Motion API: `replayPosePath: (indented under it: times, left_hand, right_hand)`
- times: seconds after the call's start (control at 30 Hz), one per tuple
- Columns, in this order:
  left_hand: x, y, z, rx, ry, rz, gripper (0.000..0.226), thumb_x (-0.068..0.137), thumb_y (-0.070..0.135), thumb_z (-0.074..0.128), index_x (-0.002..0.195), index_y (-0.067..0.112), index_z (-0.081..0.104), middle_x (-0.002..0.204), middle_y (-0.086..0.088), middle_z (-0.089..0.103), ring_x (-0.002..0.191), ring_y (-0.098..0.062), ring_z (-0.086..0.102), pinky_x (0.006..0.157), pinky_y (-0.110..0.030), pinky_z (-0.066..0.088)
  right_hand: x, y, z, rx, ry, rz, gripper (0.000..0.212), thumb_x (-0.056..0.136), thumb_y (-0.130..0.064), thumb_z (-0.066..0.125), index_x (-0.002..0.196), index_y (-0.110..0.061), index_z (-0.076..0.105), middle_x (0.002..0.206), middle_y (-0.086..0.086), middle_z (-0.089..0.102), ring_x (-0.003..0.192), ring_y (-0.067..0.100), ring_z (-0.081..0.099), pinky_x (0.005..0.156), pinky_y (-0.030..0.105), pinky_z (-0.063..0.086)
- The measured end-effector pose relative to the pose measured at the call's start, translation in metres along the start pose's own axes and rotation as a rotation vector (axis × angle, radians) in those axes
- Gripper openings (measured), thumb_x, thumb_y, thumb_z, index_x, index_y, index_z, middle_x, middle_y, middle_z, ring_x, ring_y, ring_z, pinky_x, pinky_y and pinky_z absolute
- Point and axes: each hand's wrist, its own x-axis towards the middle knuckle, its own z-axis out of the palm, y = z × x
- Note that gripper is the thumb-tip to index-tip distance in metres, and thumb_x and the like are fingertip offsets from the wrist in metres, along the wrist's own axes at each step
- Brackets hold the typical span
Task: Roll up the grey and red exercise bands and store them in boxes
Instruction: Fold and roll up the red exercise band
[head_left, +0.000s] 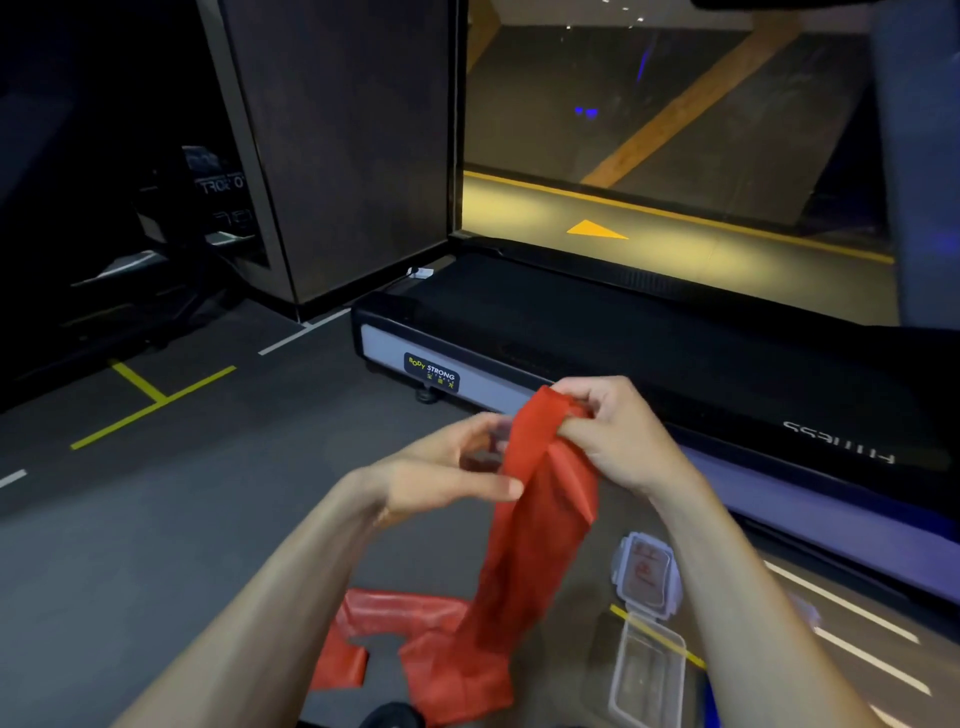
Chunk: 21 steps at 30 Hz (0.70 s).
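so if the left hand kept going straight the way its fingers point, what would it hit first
The left hand points rightward at the red band hanging from the right hand. It would most likely meet that band first; its fingertips look almost on it already, though depth is unclear.

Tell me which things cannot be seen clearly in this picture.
- Head view: left hand is motion-blurred; its grip on the red band is unclear.
- The band's lower end is cut off by the bottom edge.
- Right forearm covers part of the clear box.
- Lid label is too small to read.
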Motion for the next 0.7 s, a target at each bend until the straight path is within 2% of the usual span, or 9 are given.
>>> replayPosePath:
  times: [0.13,0.17,0.27,0.37,0.47,0.5,0.57,0.63,0.7]
  left_hand:
    - [0.002,0.013,0.008,-0.057,-0.003,0.140,0.066,0.083,0.013,0.082,0.141,0.019,0.051,0.134,-0.003,0.065,0.126,-0.020,0.061,0.108,-0.039,0.049]
    - [0.003,0.014,0.011,0.000,0.021,0.158,0.063,0.083,0.016,0.083,0.137,0.020,0.054,0.129,-0.001,0.067,0.122,-0.019,0.064,0.106,-0.041,0.051]
    - [0.011,0.014,0.018,0.226,0.269,0.252,0.038,0.081,0.033,0.080,0.115,0.027,0.063,0.105,0.005,0.073,0.100,-0.014,0.071,0.095,-0.045,0.056]
    - [0.014,0.013,0.015,0.128,0.331,0.304,0.008,0.088,0.022,0.073,0.091,0.027,0.069,0.088,0.005,0.074,0.081,-0.010,0.067,0.081,-0.036,0.053]
    - [0.011,0.017,0.011,0.064,0.435,0.311,0.012,0.094,0.002,0.068,0.090,0.012,0.073,0.083,-0.003,0.077,0.074,-0.011,0.067,0.071,-0.029,0.052]
    - [0.009,0.021,0.011,0.013,0.470,0.309,0.012,0.095,0.002,0.066,0.089,0.009,0.073,0.080,-0.003,0.076,0.070,-0.011,0.066,0.067,-0.026,0.052]
    - [0.008,0.023,0.009,-0.065,0.530,0.287,0.018,0.098,0.014,0.066,0.083,0.008,0.071,0.071,0.000,0.069,0.063,-0.012,0.059,0.059,-0.026,0.048]
    - [0.007,0.022,0.005,-0.080,0.554,0.264,0.041,0.100,0.033,0.064,0.076,0.000,0.061,0.066,-0.006,0.056,0.060,-0.019,0.048,0.057,-0.032,0.039]
    - [0.007,0.018,0.001,-0.072,0.535,0.250,0.068,0.096,0.057,0.059,0.082,-0.010,0.053,0.071,-0.010,0.051,0.065,-0.023,0.044,0.059,-0.041,0.036]
  right_hand:
    - [0.000,-0.001,0.004,-0.100,-0.022,-0.014,0.009,0.086,-0.003,0.074,0.085,-0.011,0.078,0.080,0.014,0.075,0.069,0.013,0.061,0.065,0.032,0.047]
    - [0.000,-0.001,0.004,-0.114,-0.009,-0.013,0.008,0.084,-0.005,0.076,0.082,-0.013,0.077,0.078,0.013,0.075,0.067,0.013,0.060,0.062,0.033,0.047]
    - [0.000,-0.002,0.004,-0.118,0.026,-0.021,0.008,0.082,-0.012,0.080,0.077,-0.014,0.074,0.071,0.013,0.072,0.060,0.009,0.057,0.059,0.029,0.043]
    - [-0.001,-0.004,-0.001,-0.068,0.060,-0.041,0.008,0.085,-0.014,0.082,0.082,-0.010,0.075,0.076,0.010,0.075,0.066,0.008,0.064,0.063,0.025,0.048]
    - [-0.005,-0.004,-0.008,0.002,0.037,-0.037,0.011,0.084,-0.014,0.083,0.090,-0.008,0.076,0.083,0.007,0.078,0.076,0.010,0.069,0.071,0.024,0.052]
    - [-0.006,-0.003,-0.009,0.036,0.024,-0.022,0.015,0.082,-0.016,0.083,0.092,-0.007,0.076,0.083,0.007,0.077,0.076,0.010,0.069,0.070,0.024,0.053]
    - [-0.008,-0.001,-0.011,0.101,0.033,0.021,0.017,0.081,-0.018,0.083,0.090,-0.006,0.075,0.078,0.004,0.074,0.071,0.011,0.066,0.066,0.025,0.051]
    - [-0.008,0.002,-0.013,0.149,0.101,0.043,0.014,0.083,-0.015,0.083,0.086,-0.004,0.074,0.073,0.005,0.069,0.069,0.015,0.062,0.066,0.031,0.048]
    - [-0.008,0.003,-0.014,0.151,0.171,0.031,0.012,0.086,-0.014,0.081,0.081,-0.006,0.073,0.071,0.007,0.066,0.068,0.018,0.060,0.068,0.036,0.046]
